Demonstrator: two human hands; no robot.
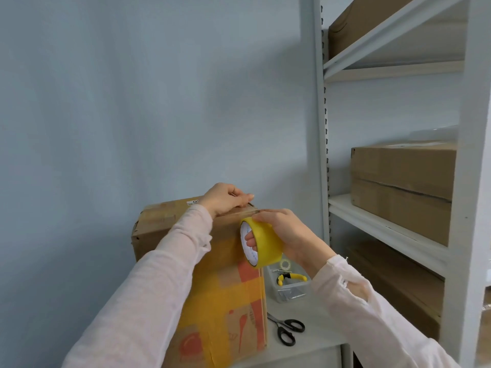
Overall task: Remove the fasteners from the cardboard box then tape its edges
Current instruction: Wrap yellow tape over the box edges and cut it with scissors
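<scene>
Right hand (288,232): fingers (251,239) are passed through the core of the yellow tape roll (267,245) and the thumb is laid over its outer face, so the roll is firmly grasped. The roll is held against the upper right corner of the cardboard box (225,288), its white core turned to the left.

Left hand (223,199): fingers (243,198) are curled down onto the top edge of the box near the same corner, with the thumb stretched to the right; the edge is clamped. Whether a tape end is pinched under them cannot be told. The two hands are set close together, the left slightly higher and farther back.

A glossy strip is seen along the box's top front edge between the two hands.

Box: stood upright on the white worktop (313,325), against the pale wall (132,88). Brown card, with wide yellow tape bands and faded red printing on the near face. A white label is partly seen on top, and the upper left corner is scuffed.

Just right of the box, black-handled scissors (288,329) are laid flat on the worktop. Behind them a clear tray (303,292) is placed, holding yellow-handled pliers (291,278) and a small clear tape roll (284,265).

Farther right, a grey shelving unit (462,181) is loaded with plain brown boxes (401,187).
</scene>
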